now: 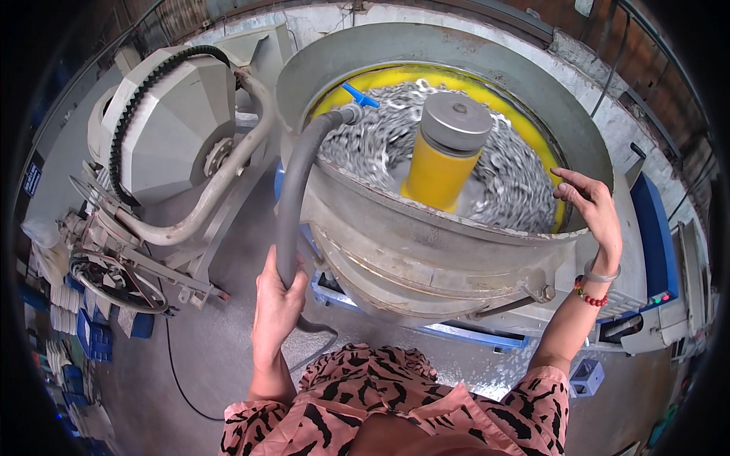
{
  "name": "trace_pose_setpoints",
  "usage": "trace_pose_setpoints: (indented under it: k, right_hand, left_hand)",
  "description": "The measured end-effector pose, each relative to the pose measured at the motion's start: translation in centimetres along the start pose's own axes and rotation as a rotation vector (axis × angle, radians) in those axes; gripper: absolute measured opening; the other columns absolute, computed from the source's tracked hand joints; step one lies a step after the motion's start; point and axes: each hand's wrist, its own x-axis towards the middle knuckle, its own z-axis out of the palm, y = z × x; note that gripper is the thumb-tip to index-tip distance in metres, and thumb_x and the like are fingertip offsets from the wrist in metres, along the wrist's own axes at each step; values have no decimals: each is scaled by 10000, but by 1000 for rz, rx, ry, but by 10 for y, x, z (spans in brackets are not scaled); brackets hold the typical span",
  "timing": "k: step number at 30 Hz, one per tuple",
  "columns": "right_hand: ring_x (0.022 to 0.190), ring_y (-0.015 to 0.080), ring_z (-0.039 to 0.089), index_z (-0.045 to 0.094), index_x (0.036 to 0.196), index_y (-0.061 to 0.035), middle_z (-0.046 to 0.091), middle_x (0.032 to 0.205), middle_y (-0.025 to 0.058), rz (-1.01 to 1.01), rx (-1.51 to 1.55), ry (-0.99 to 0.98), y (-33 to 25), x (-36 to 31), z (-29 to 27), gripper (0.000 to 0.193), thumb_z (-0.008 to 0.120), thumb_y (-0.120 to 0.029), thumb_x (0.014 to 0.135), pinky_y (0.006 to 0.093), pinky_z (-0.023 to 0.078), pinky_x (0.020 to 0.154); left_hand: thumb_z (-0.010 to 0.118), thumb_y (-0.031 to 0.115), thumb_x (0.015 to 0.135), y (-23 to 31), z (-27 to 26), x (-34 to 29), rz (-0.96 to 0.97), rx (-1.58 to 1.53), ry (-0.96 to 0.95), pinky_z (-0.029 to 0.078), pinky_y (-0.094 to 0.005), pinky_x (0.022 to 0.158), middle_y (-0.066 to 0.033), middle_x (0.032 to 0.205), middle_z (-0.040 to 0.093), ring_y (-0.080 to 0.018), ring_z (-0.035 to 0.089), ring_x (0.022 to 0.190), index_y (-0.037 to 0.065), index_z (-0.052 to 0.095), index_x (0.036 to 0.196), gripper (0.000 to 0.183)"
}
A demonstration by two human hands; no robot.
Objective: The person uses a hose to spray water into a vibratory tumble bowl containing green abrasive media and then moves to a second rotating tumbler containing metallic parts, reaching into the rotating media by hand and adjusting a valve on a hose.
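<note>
My left hand [277, 305] is wrapped round a thick grey hose [295, 194]. The hose rises to a metal valve with a blue lever [360, 96], which sits over the near left rim of a large round tub [426, 254]. Inside the tub, a mass of small grey metal-looking parts [521, 163] is blurred by motion. They surround a yellow central column [441, 173] with a round metal cap [458, 120]. Over the tub's right rim is my right hand [591, 204], fingers bent and apart, holding nothing. Whether it touches the rim I cannot tell.
On the left stands a faceted grey drum machine [179, 125] with a toothed belt and a bent pipe [199, 216]. Blue crates [93, 338] are stacked at the lower left. A blue panel [654, 235] flanks the tub's right side. A black cable [173, 372] lies on the wet floor.
</note>
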Motion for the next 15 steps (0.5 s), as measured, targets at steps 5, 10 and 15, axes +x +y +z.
trace_pose_setpoints:
  k: [5,10,15]
  right_hand:
    - [768,113,623,621,1087,-62,667,780,95,11,-29,19,5,-2,-3,306,594,-200,815,249,446,725]
    - [756,138,626,625,1067,-64,661,776,104,-62,-57,22,8,4,-2,308,606,-209,796,259,448,714]
    - [764,142,617,536,1216,-128,655,789,86,-48,-99,52,10,4,-3,427,606,-242,811,280,449,728]
  left_hand:
    - [449,-11,820,3,7,1,4,-41,7,314,-202,359,33,555,400,-43,389,395,44,462,928,122]
    - [464,-12,810,-1,5,1,-31,-51,-6,333,-222,381,15,574,449,-53,424,424,46,459,932,136]
    - [453,-25,821,-1,8,0,-44,-106,5,324,-206,374,21,598,424,-39,397,425,62,457,934,142]
